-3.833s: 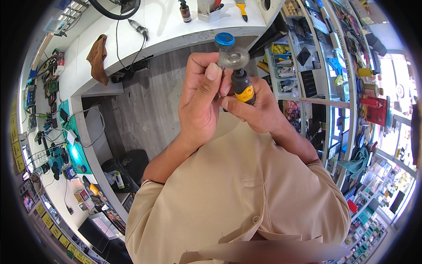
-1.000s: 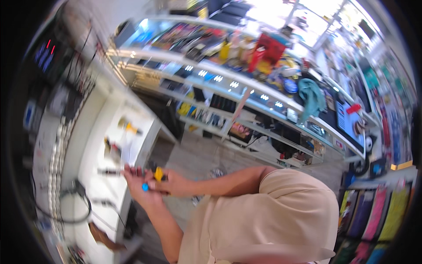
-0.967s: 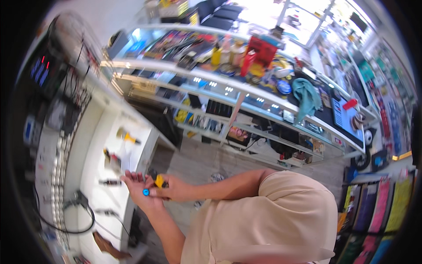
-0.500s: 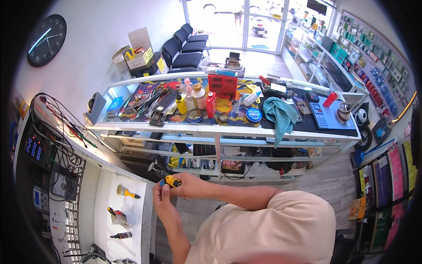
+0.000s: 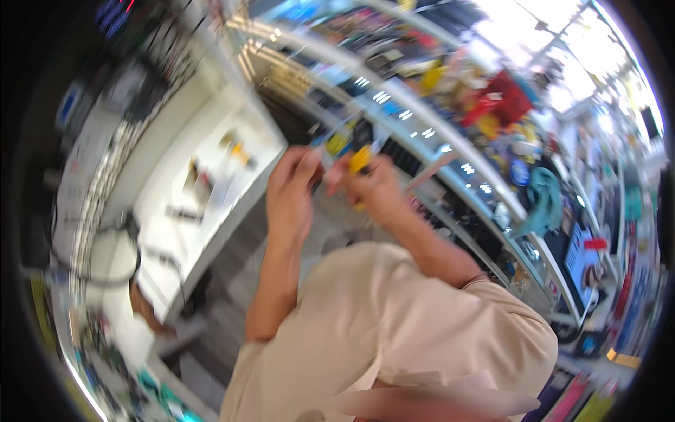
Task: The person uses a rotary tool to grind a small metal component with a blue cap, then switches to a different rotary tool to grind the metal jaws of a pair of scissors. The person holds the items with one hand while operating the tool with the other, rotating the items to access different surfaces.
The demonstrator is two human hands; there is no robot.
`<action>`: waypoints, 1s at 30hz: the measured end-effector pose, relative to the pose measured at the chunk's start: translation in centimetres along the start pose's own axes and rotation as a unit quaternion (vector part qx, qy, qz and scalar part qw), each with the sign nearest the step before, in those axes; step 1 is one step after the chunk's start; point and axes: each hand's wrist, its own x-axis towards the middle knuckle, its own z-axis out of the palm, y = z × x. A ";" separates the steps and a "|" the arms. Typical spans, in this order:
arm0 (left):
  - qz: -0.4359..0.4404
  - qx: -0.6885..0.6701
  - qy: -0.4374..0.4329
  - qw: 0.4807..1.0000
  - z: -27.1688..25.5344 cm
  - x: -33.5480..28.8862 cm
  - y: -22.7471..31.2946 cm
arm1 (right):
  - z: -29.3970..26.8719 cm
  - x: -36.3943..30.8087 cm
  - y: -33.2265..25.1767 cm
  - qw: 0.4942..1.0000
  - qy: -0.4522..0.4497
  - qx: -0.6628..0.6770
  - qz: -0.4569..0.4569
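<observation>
Motion smears this view. My right hand (image 5: 374, 188) is closed around a yellow-and-black hand tool (image 5: 361, 160), whose exact kind does not show. Beside it on the left, my left hand (image 5: 290, 188) has its thumb and fingers bent together; anything between the fingertips is too blurred to name. A small gap separates the two hands, held up in front of my chest between the white bench (image 5: 158, 250) and the glass counter. Lying on the bench is a yellow-handled brush (image 5: 241, 153), with a small holder of tools (image 5: 200, 181) and a dark slim bottle (image 5: 184, 214) close by.
The long glass counter (image 5: 404, 105) runs diagonally to the right, carrying a red box (image 5: 508, 98), a teal cloth (image 5: 543, 197) and a blue board (image 5: 580, 260). A dark looped cable (image 5: 137, 260) hangs over the bench at left. Grey floor (image 5: 232, 257) shows below.
The view has swung, so the counter now slants to the right and the bench is nearer. My hands have come apart a little; the yellow-and-black tool stays in the right one.
</observation>
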 end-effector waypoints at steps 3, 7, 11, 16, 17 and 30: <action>0.033 0.006 -0.012 0.999 -3.0 0.1 1.1 | 2.3 1.4 -0.3 0.994 -0.066 0.086 0.033; 0.054 -0.030 0.003 0.998 -6.4 0.5 3.5 | 7.7 3.4 -0.6 0.968 -0.133 0.200 0.076; 0.118 -0.024 0.036 0.992 -10.3 0.3 6.7 | 13.1 5.4 -0.3 0.952 -0.154 0.256 0.074; 0.035 -0.036 0.066 0.997 -14.4 0.1 9.9 | 18.8 6.4 0.9 0.988 -0.085 0.124 0.024; -0.002 -0.064 0.042 0.997 -15.5 0.1 10.5 | 19.9 6.6 1.3 0.991 -0.083 0.101 0.006; -0.094 -0.161 -0.214 0.959 -23.2 1.8 12.2 | 23.1 6.7 2.6 0.979 -0.129 0.150 0.053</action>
